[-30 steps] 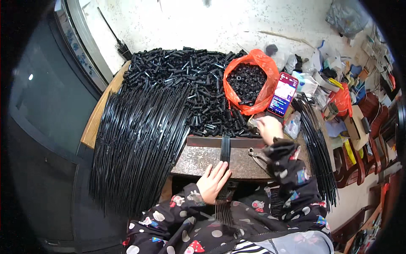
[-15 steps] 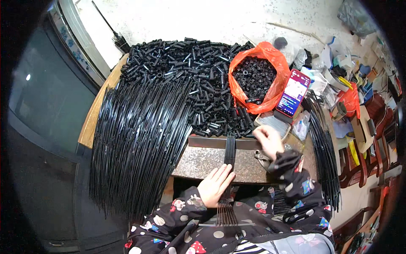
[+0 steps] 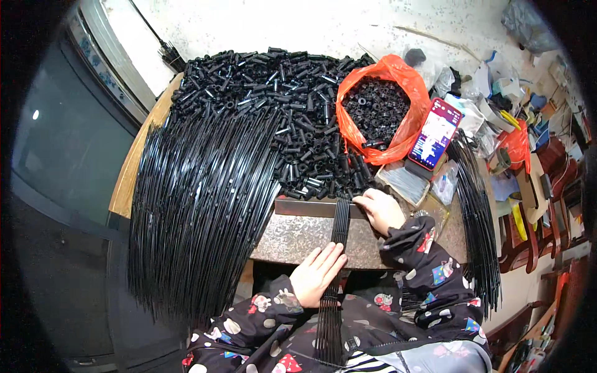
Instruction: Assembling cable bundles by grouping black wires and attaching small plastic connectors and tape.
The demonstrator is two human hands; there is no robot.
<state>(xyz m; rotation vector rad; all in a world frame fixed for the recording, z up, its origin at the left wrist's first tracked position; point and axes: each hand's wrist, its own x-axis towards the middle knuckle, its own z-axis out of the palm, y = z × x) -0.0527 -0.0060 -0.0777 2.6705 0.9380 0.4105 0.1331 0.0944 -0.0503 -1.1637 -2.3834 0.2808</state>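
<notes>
My left hand (image 3: 317, 275) lies flat with fingers stretched over a narrow row of thin black rods (image 3: 341, 222), which runs over the table's front edge towards my body. At the far end of the row, my right hand (image 3: 384, 211) has its fingers curled together beside the rod tips; what they pinch, if anything, is hidden. The rods cross a low dark metal bar (image 3: 303, 207) on the speckled table top (image 3: 289, 239). Just behind the bar lies a big heap of short black plastic tubes (image 3: 298, 137).
A thick sheaf of long black rods (image 3: 199, 211) hangs over the table's left front. An orange plastic bag (image 3: 407, 84) holds small black parts. A phone (image 3: 435, 133) leans beside it, near a clear tray (image 3: 404, 182). More rods (image 3: 477, 230) hang at the right edge.
My right hand has come down and left to the far end of the rods. The rods' near ends reach further towards my body. The pliers seen earlier by my right hand are now hidden.
</notes>
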